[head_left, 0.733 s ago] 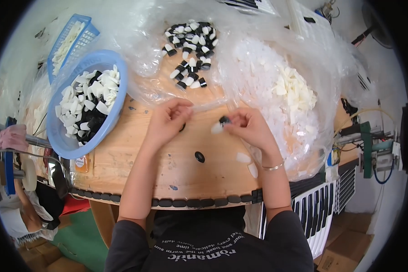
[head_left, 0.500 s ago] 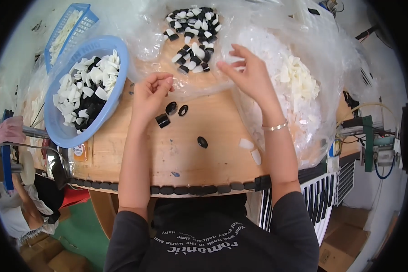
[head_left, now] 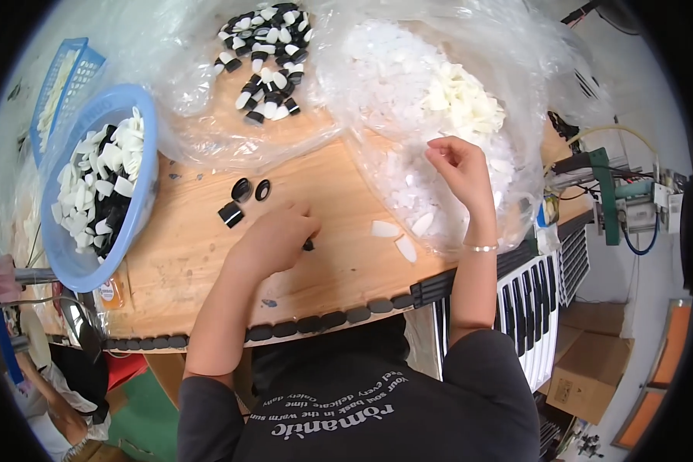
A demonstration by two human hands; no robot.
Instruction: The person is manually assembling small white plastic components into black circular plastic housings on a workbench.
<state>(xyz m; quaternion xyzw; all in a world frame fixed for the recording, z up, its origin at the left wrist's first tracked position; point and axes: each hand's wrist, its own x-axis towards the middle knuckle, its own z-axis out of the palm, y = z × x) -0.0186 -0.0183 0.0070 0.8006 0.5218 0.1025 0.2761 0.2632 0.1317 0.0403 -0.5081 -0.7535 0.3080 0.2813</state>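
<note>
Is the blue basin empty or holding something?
The basin is holding something: white and black pieces lie heaped inside it.

The right hand (head_left: 460, 168) has moved beside the heap of flat cream-white pieces (head_left: 467, 100); the left hand (head_left: 273, 240), left of that heap, has reached 1 black oval piece (head_left: 309, 245).

A black piece (head_left: 309, 246) — partly hidden by the left hand (head_left: 276, 239) over it.
</note>
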